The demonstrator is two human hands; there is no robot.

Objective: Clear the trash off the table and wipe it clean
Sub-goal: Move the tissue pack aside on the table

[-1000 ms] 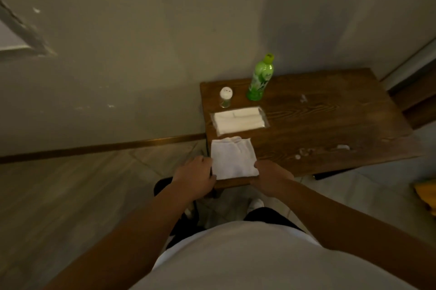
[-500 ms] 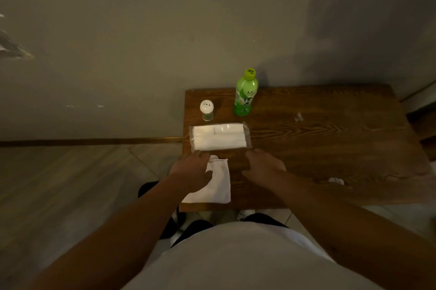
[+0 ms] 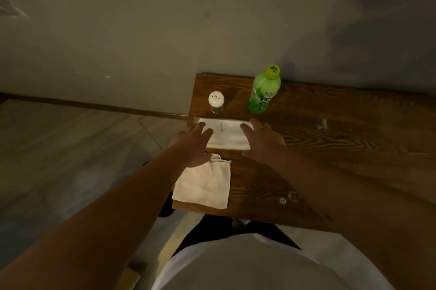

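A white folded cloth [image 3: 205, 185] lies at the near left corner of the dark wooden table [image 3: 330, 148], slightly over its edge. Just beyond it sits a clear-wrapped pack of white tissues [image 3: 225, 133]. My left hand [image 3: 192, 145] hovers with fingers spread at the pack's left end, and my right hand [image 3: 262, 138] rests with fingers spread at its right end. Neither hand holds anything. Small scraps of trash lie on the table: a white crumb [image 3: 322, 124] to the right and clear bits [image 3: 291, 196] near the front edge.
A green drink bottle [image 3: 264, 91] and a white-capped shaker [image 3: 215, 102] stand at the back of the table against the grey wall. Tiled floor lies to the left. My white shirt fills the bottom of the view.
Both hands let go of the white cloth and moved forward to the two ends of the tissue pack. The cloth now lies at the near left corner.
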